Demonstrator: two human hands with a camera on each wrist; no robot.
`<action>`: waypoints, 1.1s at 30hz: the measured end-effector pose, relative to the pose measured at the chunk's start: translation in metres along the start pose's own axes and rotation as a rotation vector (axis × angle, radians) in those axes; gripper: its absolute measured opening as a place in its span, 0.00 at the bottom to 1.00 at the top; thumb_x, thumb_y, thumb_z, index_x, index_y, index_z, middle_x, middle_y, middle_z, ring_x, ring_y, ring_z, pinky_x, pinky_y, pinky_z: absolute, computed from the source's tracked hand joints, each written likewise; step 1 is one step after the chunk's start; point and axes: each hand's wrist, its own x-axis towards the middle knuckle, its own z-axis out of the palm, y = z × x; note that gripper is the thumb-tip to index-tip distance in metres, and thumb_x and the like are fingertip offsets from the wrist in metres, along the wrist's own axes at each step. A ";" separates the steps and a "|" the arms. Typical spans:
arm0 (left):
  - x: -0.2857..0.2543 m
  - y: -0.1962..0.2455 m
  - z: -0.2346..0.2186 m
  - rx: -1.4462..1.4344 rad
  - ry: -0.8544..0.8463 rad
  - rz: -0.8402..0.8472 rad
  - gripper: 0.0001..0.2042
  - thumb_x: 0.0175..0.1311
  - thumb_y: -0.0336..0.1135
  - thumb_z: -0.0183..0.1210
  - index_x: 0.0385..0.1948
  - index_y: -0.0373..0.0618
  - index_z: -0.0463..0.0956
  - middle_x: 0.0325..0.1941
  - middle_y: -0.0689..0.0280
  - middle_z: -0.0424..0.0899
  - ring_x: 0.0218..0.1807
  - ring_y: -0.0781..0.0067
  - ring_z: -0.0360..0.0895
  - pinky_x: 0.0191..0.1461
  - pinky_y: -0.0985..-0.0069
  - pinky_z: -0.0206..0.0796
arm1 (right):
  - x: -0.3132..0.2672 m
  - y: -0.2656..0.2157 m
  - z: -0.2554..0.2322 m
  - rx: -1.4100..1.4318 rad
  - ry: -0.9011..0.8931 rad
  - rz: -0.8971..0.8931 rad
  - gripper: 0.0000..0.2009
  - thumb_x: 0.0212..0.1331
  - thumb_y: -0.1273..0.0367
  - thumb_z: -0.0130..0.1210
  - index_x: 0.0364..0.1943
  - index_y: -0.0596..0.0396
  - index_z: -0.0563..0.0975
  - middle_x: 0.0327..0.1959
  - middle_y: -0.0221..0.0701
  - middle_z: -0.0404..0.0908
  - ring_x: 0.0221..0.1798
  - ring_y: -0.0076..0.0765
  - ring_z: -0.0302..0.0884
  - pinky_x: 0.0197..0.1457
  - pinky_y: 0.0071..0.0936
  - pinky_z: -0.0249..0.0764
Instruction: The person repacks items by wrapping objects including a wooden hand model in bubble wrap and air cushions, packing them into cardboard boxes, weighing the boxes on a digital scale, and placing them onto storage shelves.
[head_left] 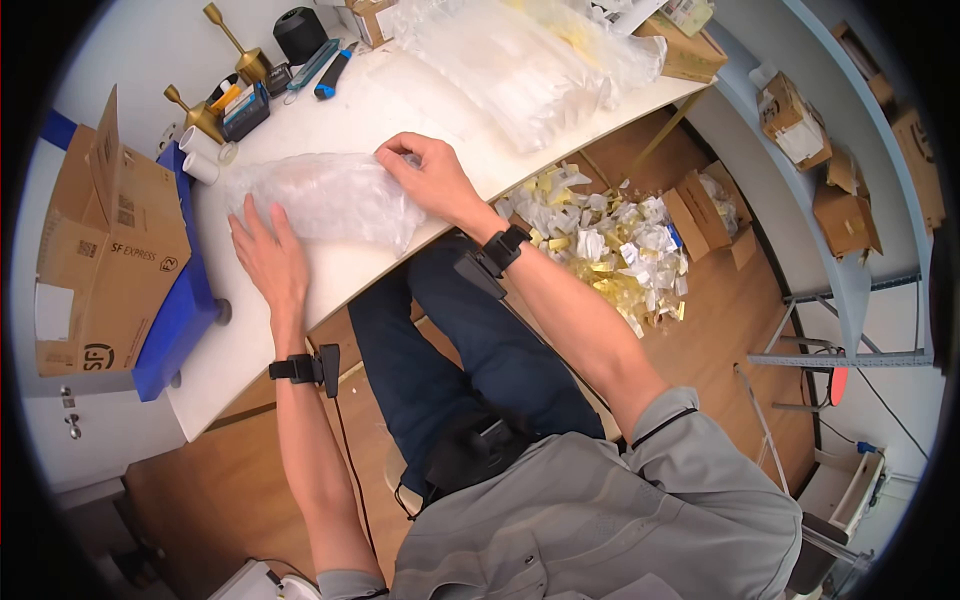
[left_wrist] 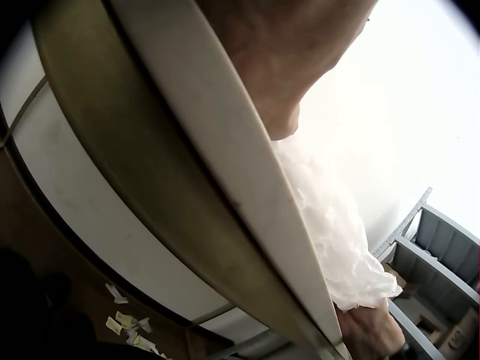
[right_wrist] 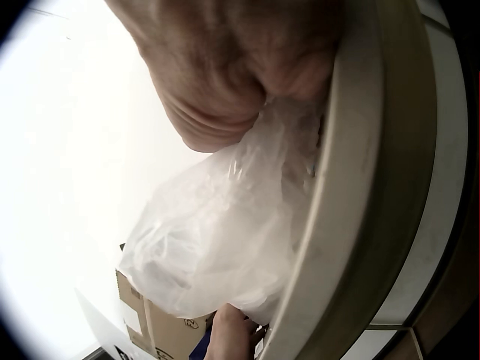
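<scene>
A crinkled, translucent plastic bag (head_left: pixel 320 195) lies along the front edge of the white table (head_left: pixel 310 135). My right hand (head_left: pixel 432 180) pinches its right end between curled fingers and thumb. In the right wrist view the bag's film (right_wrist: pixel 217 217) spreads out from under that hand (right_wrist: pixel 232 75). My left hand (head_left: pixel 268 250) rests on the bag's left end with fingers extended. From the left wrist, the bag (left_wrist: pixel 334 232) stretches along the table edge between both hands. Whatever the bag contains is blurred by the film.
A cardboard box (head_left: pixel 120 245) and a blue bin (head_left: pixel 180 310) stand at the left. Behind lie white rolls (head_left: pixel 200 155), a blue cutter (head_left: pixel 335 72) and brass holders (head_left: pixel 250 62). More plastic packaging (head_left: pixel 510 70) covers the far right. Paper scraps (head_left: pixel 620 250) litter the floor.
</scene>
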 end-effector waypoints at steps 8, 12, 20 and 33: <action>-0.005 0.001 -0.004 0.044 0.051 0.037 0.29 0.77 0.54 0.48 0.69 0.42 0.67 0.70 0.33 0.63 0.71 0.31 0.62 0.75 0.45 0.50 | -0.001 -0.010 -0.009 -0.046 -0.010 -0.012 0.16 0.64 0.64 0.63 0.53 0.57 0.82 0.46 0.39 0.87 0.48 0.36 0.83 0.55 0.31 0.77; -0.006 0.013 -0.017 0.133 0.046 -0.007 0.29 0.76 0.55 0.49 0.67 0.41 0.70 0.65 0.35 0.68 0.64 0.34 0.67 0.70 0.45 0.54 | -0.015 -0.062 -0.026 -0.611 -0.186 -0.379 0.30 0.58 0.65 0.67 0.67 0.48 0.73 0.62 0.36 0.79 0.62 0.42 0.78 0.66 0.36 0.74; 0.004 0.018 -0.078 0.357 -0.111 0.327 0.35 0.65 0.63 0.60 0.63 0.41 0.72 0.66 0.35 0.67 0.71 0.38 0.63 0.79 0.43 0.43 | 0.044 -0.033 -0.046 -0.448 -0.609 -0.161 0.28 0.54 0.67 0.65 0.63 0.50 0.76 0.58 0.38 0.81 0.60 0.39 0.78 0.64 0.31 0.74; 0.030 0.024 -0.082 0.263 -0.466 0.566 0.49 0.46 0.51 0.77 0.75 0.55 0.62 0.77 0.52 0.64 0.78 0.48 0.58 0.83 0.45 0.42 | 0.084 -0.084 -0.041 -0.741 -0.367 0.059 0.39 0.60 0.46 0.61 0.68 0.61 0.71 0.56 0.54 0.82 0.65 0.61 0.75 0.68 0.42 0.71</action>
